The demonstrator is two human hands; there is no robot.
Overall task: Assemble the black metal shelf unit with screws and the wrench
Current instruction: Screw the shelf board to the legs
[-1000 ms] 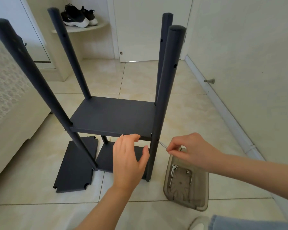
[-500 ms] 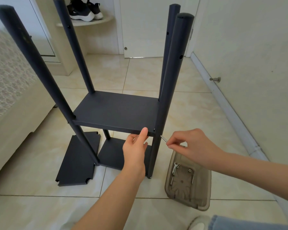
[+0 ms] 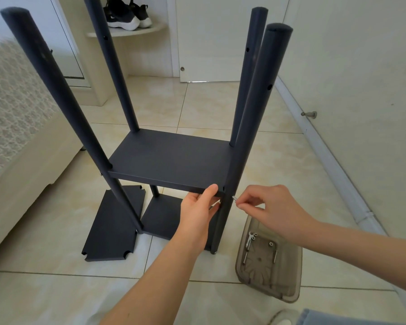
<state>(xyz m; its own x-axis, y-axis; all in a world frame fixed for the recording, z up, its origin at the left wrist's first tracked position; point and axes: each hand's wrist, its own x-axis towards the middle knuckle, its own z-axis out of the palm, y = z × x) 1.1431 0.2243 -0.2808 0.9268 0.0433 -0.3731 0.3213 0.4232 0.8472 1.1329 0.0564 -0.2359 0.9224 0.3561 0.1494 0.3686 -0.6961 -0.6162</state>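
The black shelf unit stands on the tiled floor with several upright posts, a middle shelf [image 3: 171, 160] and a lower shelf [image 3: 164, 219]. My left hand [image 3: 197, 212] grips the middle shelf's front right corner, thumb on top and fingers underneath. My right hand [image 3: 272, 207] pinches a silver screw [image 3: 234, 198] whose tip meets the near right post [image 3: 242, 146] at shelf height. A loose black shelf panel [image 3: 113, 226] lies flat on the floor at the left.
A clear brown plastic tray [image 3: 288, 273] with a small wrench [image 3: 249, 239] and screws sits on the floor to the right of the post. A bed edge [image 3: 21, 160] lies at the left, a wall [image 3: 361, 90] at the right, and shoes [image 3: 127, 14] on a corner shelf behind.
My left hand rose from the near right post to the middle shelf's front corner and now holds it. My right hand carried the screw left, up to the post.
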